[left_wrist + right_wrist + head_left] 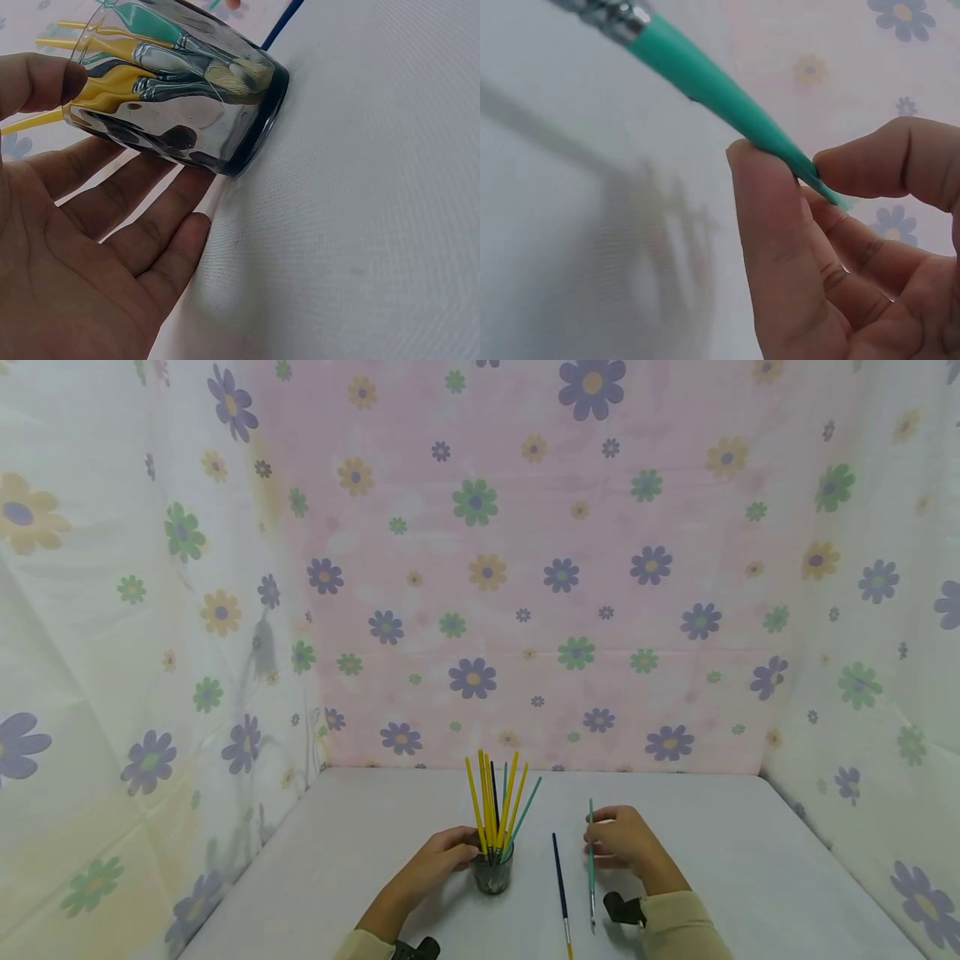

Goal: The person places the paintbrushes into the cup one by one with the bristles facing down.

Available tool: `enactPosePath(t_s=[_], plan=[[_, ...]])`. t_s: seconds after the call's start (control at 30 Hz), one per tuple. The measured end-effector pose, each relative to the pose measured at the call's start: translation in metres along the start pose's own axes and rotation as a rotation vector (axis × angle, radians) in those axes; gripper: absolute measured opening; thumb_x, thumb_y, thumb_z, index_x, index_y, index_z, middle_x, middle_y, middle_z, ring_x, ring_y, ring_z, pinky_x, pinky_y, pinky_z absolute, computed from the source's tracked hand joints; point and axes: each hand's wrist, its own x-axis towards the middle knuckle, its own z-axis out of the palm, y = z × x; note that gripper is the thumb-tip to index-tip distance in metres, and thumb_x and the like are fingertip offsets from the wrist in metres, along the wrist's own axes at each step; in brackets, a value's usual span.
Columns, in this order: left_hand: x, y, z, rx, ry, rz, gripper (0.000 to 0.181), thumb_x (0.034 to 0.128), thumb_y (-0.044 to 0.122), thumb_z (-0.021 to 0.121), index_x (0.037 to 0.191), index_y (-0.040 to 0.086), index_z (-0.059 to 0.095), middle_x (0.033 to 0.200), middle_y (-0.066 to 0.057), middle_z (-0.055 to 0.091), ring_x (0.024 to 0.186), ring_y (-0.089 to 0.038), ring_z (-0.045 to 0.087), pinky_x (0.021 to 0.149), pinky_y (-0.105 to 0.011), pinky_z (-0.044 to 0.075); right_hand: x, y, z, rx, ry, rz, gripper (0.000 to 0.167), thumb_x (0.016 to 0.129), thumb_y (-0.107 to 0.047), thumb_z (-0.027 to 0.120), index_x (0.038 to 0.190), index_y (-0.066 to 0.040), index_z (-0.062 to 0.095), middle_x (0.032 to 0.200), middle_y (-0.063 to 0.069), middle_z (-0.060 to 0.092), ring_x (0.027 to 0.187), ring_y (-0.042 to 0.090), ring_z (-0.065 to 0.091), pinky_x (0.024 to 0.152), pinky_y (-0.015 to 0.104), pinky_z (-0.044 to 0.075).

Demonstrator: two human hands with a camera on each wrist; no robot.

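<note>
A small clear glass (492, 880) with a dark base stands on the table, holding several paintbrushes (513, 802) with yellow, teal and dark handles, bristles down. My left hand (431, 867) grips this glass from the left, thumb at the rim and fingers along its side in the left wrist view. To the right, my right hand (630, 845) pinches a teal paintbrush (705, 86) by its handle between thumb and fingers. Its bristle end points toward me, above the table surface in the right wrist view. Between the hands lies a dark blue paintbrush (560, 877).
The white table (322, 843) reaches back to a pink flowered cloth wall (525, 610). White flowered cloth hangs along the left (97, 660) and right sides. Dark wrist camera mounts (624, 910) sit at both cuffs.
</note>
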Motion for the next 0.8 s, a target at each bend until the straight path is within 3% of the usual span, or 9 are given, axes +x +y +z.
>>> enactPosePath(t_s=[0.27, 0.57, 0.8], plan=[[0.000, -0.001, 0.000, 0.006, 0.007, -0.006, 0.046, 0.1030, 0.022, 0.057, 0.141, -0.003, 0.058, 0.141, -0.017, 0.063, 0.126, -0.027, 0.062, 0.105, -0.047, 0.054, -0.003, -0.009, -0.006, 0.093, 0.004, -0.056, 0.042, 0.093, -0.004, 0.065, 0.134, 0.005, 0.059, 0.108, 0.024, 0.072, 0.086, 0.029, 0.075, 0.069, 0.042, 0.064], [0.001, -0.004, 0.000, -0.027, 0.004, -0.002, 0.049, 0.1030, 0.022, 0.057, 0.143, -0.006, 0.055, 0.141, -0.019, 0.063, 0.128, -0.029, 0.062, 0.105, -0.046, 0.054, -0.010, -0.020, -0.009, 0.109, 0.028, -0.114, 0.040, 0.095, -0.005, 0.061, 0.135, -0.001, 0.059, 0.107, 0.020, 0.072, 0.093, 0.034, 0.074, 0.072, 0.044, 0.064], [0.002, -0.005, -0.001, -0.025, 0.005, -0.005, 0.050, 0.1029, 0.023, 0.058, 0.143, -0.006, 0.054, 0.142, -0.019, 0.062, 0.129, -0.030, 0.061, 0.106, -0.047, 0.053, -0.015, -0.033, -0.012, 0.117, 0.044, -0.151, 0.041, 0.097, -0.007, 0.061, 0.138, -0.005, 0.058, 0.111, 0.018, 0.070, 0.091, 0.027, 0.075, 0.074, 0.043, 0.065]])
